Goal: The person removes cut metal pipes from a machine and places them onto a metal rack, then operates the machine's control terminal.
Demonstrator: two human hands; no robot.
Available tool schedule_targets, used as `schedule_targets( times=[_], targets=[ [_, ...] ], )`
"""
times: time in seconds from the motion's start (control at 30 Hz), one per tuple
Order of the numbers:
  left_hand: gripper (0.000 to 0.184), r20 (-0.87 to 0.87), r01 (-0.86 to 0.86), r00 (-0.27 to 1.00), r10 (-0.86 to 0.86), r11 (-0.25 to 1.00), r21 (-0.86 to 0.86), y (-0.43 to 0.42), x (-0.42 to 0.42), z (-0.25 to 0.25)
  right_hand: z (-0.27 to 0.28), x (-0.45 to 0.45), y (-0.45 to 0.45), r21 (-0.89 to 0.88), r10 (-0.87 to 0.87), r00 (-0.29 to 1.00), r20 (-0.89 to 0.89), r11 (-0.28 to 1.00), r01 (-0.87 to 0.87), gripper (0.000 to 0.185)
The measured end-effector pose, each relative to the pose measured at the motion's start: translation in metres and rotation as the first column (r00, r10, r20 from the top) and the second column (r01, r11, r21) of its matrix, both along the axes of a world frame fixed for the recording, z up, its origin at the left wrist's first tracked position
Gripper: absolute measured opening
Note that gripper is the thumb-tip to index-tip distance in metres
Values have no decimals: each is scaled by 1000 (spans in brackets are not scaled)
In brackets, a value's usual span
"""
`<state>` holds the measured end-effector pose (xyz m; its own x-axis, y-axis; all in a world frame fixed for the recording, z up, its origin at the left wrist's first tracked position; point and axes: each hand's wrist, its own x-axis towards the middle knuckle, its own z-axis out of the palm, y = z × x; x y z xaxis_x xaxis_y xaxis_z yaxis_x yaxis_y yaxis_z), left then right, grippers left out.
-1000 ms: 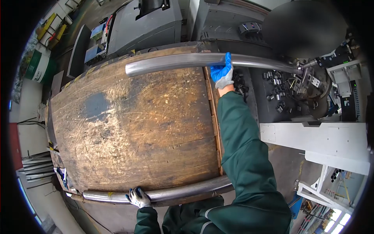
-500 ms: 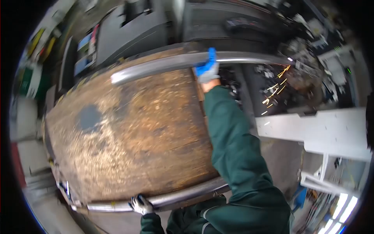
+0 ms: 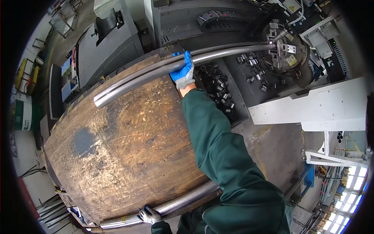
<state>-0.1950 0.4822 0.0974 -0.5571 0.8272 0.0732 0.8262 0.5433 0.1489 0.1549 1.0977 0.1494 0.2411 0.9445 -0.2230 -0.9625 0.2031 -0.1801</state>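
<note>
A long shiny metal tube (image 3: 136, 80) runs across the far side of the worn wooden tabletop (image 3: 132, 156) into the chuck (image 3: 278, 48) of a machine. My right hand (image 3: 184, 72), in a blue and grey glove, is wrapped round this tube about midway, thumb on top. A second metal tube (image 3: 187, 197) lies along the table's near edge, partly hidden under my right sleeve. My left hand (image 3: 150, 215), in a whitish glove with dark fingertips, has its fingers curled over this near tube towards its left end.
Several short cut tube rings (image 3: 222, 93) lie in a dark tray right of the table, with more rings (image 3: 255, 70) below the chuck. A white machine panel (image 3: 311, 105) juts in at the right. A grey machine housing (image 3: 113, 50) stands behind the table.
The orange sparks below the chuck are gone. My view has shifted, so the far tube and right hand appear further left. Both hands stay on their tubes.
</note>
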Motion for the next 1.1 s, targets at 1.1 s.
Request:
schedule_targets(
  times=[1.1],
  targets=[
    [45,431,-950,-172,-886,264,164,56,-78,161,44,-208,-500,-35,810,587,-13,586,-810,62]
  ],
)
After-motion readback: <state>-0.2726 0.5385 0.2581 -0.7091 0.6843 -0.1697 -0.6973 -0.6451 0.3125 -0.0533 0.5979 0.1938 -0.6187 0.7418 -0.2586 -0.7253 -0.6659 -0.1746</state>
